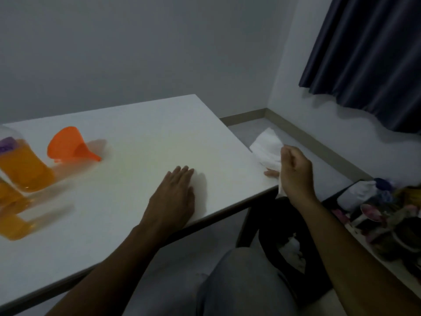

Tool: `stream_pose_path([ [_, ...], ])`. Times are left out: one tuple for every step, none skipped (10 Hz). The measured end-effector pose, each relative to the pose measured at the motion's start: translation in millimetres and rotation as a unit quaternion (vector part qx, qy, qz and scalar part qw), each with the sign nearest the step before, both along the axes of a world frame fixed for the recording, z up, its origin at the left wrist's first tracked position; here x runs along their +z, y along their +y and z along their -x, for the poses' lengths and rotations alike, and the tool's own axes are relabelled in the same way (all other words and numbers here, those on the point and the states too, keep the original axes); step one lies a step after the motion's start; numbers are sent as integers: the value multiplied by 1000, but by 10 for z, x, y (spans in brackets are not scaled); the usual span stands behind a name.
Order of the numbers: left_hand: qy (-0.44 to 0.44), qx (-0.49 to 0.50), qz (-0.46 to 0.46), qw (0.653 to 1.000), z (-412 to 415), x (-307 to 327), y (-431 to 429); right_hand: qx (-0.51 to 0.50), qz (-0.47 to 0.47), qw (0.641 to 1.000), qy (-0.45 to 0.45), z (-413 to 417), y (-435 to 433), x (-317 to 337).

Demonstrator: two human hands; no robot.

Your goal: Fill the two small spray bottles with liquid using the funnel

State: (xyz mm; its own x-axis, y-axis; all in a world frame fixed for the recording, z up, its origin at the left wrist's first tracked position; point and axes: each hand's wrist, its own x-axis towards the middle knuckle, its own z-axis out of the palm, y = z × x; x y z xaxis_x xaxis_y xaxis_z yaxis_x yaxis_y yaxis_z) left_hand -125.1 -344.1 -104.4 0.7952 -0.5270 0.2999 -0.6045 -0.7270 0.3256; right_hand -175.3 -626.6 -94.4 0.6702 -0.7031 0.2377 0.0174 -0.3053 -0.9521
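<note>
Funnel (68, 145) laid on its side, left of frame on table (141, 133) | bottles (21, 165) blurred at left edge | left hand (176, 190) spread flat | right hand (295, 172) pinched on tissue (267, 148), frame right

The funnel (68, 144) is lying on its side near the tabletop's (141, 137) left edge, with the spray bottles (20, 169) sitting just left of it at that edge. A tissue (266, 149) is hanging over the right edge, and a cluttered shelf (387, 215) is sitting beyond the right corner.
</note>
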Motion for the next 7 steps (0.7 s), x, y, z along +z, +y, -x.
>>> stream_pose_path([
  [15, -44, -4, 999, -10, -100, -334, -123, -31, 991, -34, 282, -500, -270],
  [15, -59, -27, 998, -19, -202, -429, -174, -28, 984, 15, 416, -728, -600],
  [-1, -70, -53, 996, -47, -266, -434, -198, 11, 968, 151, 572, -926, -1248],
  [-3, -78, -62, 995, -52, -258, -428, -188, 31, 949, 249, 653, -926, -1620],
  [10, -77, -72, 994, -64, -272, -453, -91, -6, 913, 399, 728, -964, -2190],
  [8, -80, -69, 994, -65, -269, -461, -16, -30, 889, 457, 773, -976, -2503],
  [8, -78, -67, 995, -78, -277, -451, -79, -29, 898, 433, 764, -865, -2462],
])
